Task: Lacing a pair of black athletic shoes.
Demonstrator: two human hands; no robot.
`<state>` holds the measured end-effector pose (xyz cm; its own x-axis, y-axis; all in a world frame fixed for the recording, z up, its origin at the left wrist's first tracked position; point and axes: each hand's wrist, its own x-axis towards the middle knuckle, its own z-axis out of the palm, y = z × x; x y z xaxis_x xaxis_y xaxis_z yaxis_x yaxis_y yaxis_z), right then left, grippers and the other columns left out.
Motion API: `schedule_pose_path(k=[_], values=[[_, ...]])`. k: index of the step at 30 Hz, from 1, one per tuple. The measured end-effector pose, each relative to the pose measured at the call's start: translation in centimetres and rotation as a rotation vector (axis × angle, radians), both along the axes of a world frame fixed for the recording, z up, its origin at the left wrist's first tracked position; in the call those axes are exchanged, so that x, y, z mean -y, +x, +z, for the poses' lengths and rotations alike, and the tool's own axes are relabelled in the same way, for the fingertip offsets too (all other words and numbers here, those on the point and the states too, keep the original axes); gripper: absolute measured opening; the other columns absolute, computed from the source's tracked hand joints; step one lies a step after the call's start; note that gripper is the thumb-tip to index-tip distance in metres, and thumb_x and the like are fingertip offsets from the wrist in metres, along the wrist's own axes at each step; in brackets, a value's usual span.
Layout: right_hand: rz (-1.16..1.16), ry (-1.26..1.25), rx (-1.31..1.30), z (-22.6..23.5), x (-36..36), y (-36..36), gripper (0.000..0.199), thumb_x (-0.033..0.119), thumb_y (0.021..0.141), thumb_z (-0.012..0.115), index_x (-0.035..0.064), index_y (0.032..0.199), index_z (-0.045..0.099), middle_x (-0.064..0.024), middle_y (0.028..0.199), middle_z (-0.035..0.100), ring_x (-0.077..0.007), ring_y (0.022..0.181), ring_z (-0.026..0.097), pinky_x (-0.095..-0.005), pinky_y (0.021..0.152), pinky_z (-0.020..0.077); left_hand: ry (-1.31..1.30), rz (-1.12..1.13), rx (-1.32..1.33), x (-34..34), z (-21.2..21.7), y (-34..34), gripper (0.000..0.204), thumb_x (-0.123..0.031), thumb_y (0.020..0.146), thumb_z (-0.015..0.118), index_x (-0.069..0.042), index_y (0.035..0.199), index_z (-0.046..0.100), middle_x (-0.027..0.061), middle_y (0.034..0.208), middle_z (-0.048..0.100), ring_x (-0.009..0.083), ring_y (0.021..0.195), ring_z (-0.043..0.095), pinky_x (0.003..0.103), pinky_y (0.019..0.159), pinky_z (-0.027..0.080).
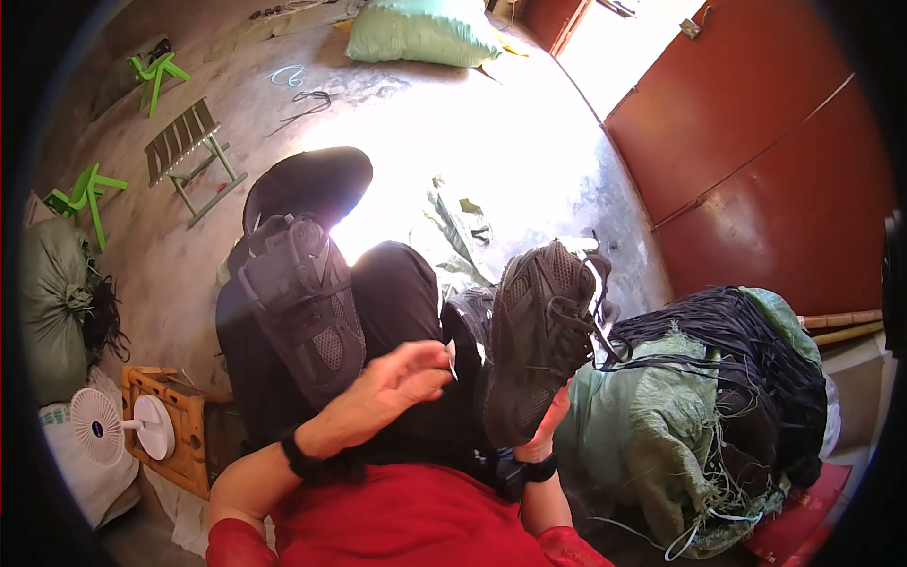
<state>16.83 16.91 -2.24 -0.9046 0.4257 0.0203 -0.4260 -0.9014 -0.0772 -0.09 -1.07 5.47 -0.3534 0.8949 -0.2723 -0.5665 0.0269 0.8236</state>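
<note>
My right hand (545,425) grips a dark grey mesh sneaker (534,331) from below and behind at its heel. The sneaker is tilted up, its toe pointing away from me and its dark laces (572,317) hanging loosely toward the right. To the left of it, over my lap, my left hand (408,380) is raised with the fingers curled together. Whatever those fingers hold, if anything, is too small to make out. Another dark grey sneaker (302,302) rests on my left leg, its laces threaded across the front.
A green sack with black laces (671,406) stands at my right. To the left are a small white fan (99,427), a wooden stool (194,439), a tied green sack (57,302) and a folding stool (184,142). A pale green sack (425,33) lies far ahead; red doors (765,170) rise right.
</note>
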Motion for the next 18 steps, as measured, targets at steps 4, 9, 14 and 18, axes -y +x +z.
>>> schedule_pose_path(k=[4,9,14,18], values=[[0.031,-0.055,-0.055,2.7,2.6,-0.6,0.056,0.04,0.1,0.046,0.0049,0.142,0.041,-0.0179,0.146,0.042,-0.0345,0.133,0.042,-0.0507,0.112,0.0315,0.104,-0.055,0.093,-1.7,-0.2,1.0,0.049,-0.031,0.098,0.056,0.001,0.133,0.047,0.0109,0.13,0.055,0.0191,0.118,0.055,0.035,0.1,0.046],[0.212,0.085,0.351,3.8,3.6,-1.3,0.051,0.033,0.101,0.044,0.0054,0.144,0.037,-0.0144,0.146,0.043,-0.0326,0.133,0.042,-0.0495,0.112,0.0319,0.301,0.079,0.484,-1.0,-0.4,-0.4,0.043,-0.029,0.096,0.061,-0.003,0.129,0.054,0.0064,0.122,0.063,0.0171,0.11,0.061,0.036,0.097,0.048],[0.163,0.291,0.5,3.8,3.6,-0.7,0.048,0.031,0.101,0.045,0.0059,0.143,0.039,-0.0128,0.145,0.045,-0.0311,0.132,0.044,-0.0495,0.111,0.0331,0.21,0.194,0.436,0.7,-2.3,-0.3,0.041,-0.029,0.095,0.061,-0.005,0.128,0.056,0.0049,0.122,0.063,0.0182,0.113,0.059,0.038,0.1,0.045],[0.081,0.269,0.537,3.2,3.8,-1.0,0.048,0.031,0.102,0.045,0.0061,0.142,0.041,-0.0124,0.144,0.046,-0.0307,0.131,0.045,-0.0491,0.111,0.0336,0.156,0.293,0.404,0.5,-1.9,-0.3,0.036,-0.024,0.095,0.061,-0.006,0.125,0.058,0.0042,0.121,0.064,0.017,0.11,0.06,0.037,0.099,0.046]])
